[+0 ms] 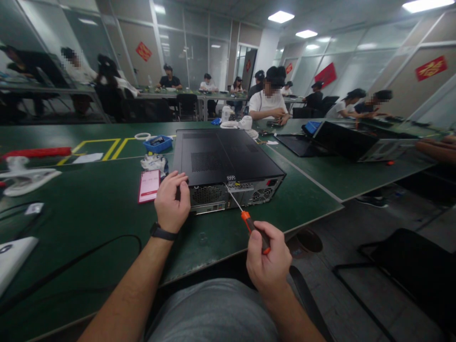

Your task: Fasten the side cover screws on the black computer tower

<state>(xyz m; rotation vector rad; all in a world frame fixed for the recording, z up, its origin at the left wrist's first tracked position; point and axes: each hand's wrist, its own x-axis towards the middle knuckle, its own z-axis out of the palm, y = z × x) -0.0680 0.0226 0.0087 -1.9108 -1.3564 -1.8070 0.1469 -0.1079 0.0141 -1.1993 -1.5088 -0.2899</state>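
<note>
A black desktop computer case [231,152] lies flat on the green table, its rear panel with fan grilles and ports facing me. My left hand [173,202], with a black band at the wrist, is curled round the case's near left corner. In my right hand [269,256] is a screwdriver [254,230] with an orange and dark handle, gripped between thumb and fingers. Its thin shaft slants up and left, and the tip meets the upper edge of the rear panel near the middle. Whether it sits in a screw is too small to tell.
Left of the case are a blue tray [157,144] of small parts, a crumpled glove [154,163] and a pink-screened phone [149,186]. A dark cable [89,251] crosses the table [213,247]. Another opened case [349,140] stands right; a person [269,102] works opposite.
</note>
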